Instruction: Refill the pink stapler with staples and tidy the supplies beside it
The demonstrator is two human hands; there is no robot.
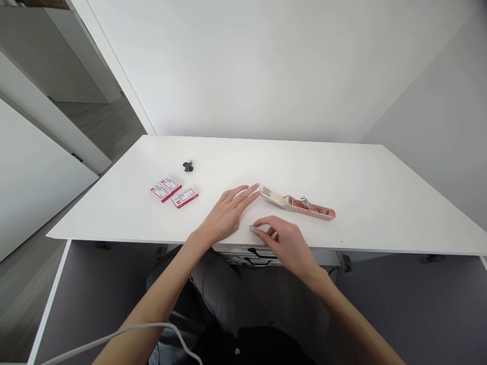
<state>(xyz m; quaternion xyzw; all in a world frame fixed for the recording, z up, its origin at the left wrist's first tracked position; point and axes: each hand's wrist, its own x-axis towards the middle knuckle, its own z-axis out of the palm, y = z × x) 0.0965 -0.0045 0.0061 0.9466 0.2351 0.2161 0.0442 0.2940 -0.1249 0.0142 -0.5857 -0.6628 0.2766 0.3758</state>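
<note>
Stapler (288, 203), as it appears to be, lies unfolded on a white table (380, 203) right of centre frame, its cream arm (274, 196) pointing left and its pink tray (317, 214) stretching right. A bright metal piece (305, 202) tilts up out of the tray near the hinge; metallic bits (323, 211) farther right in the tray are too small to make out.

At centre, the left hand (226, 213) rests palm down on the table, fingers outstretched, grasping nothing visible. Its fingertips reach the end of the cream arm, though whether they touch cannot be told. Lower, just right of centre, the right hand (283, 238) pinches a small grey strip (252, 228), probably staples, between thumb and fingers near the table's front edge.

By the look of things, the work stands partway: the stapler is unfolded and the strip is in hand, but the strip is apart from the tray and the cream arm is not folded over it. Whether anything is loaded inside cannot be told.

Left of centre, red-and-white boxes (184, 197) lie flat, seemingly unopened. Beyond them, toward the upper left of the table, sits a dark gadget (187, 166), well apart from both hands and apparently unused.
</note>
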